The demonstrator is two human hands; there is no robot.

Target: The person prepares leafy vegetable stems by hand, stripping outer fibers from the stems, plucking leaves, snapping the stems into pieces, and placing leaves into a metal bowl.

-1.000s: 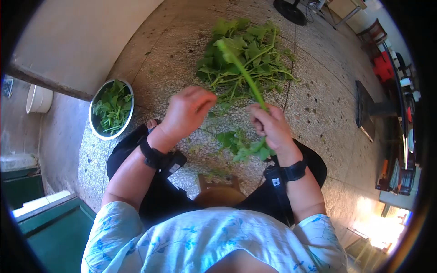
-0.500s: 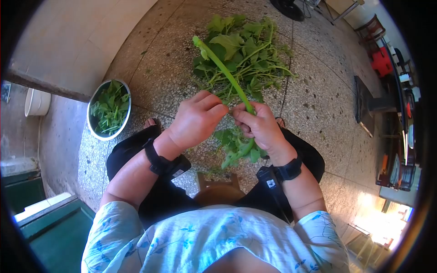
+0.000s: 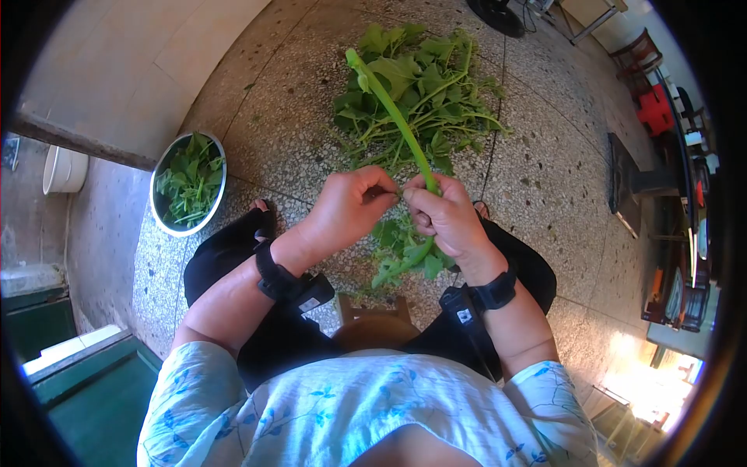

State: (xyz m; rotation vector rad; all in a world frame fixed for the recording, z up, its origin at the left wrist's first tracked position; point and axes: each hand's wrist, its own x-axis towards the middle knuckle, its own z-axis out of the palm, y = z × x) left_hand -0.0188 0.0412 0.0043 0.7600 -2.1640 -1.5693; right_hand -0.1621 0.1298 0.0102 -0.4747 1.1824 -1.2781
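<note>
My right hand [image 3: 443, 214] is closed around a thick green vegetable stem [image 3: 402, 121]. Its cut-looking tip points away from me over the leaf pile, and its leafy end [image 3: 405, 253] hangs below the fist toward my lap. Close beside it, my left hand [image 3: 352, 204] pinches with thumb and forefinger near the right thumb. Whatever sits in that pinch is too small to make out. Beyond both hands, a heap of leafy green stems [image 3: 424, 86] lies on the floor.
On the left, a metal basin [image 3: 156, 210] holds picked greens [image 3: 189, 183]. A low wooden stool [image 3: 373, 331] is under me. A white bucket [image 3: 66, 171] stands by the left wall, with a green cabinet [image 3: 101, 401] nearer. A dark flat-based stand [image 3: 622, 183] is at right.
The left hand has turned slightly, its thumb and forefinger now showing a rounder pinch. The stem's far tip has swung a little to the right and away. The right hand keeps its grip.
</note>
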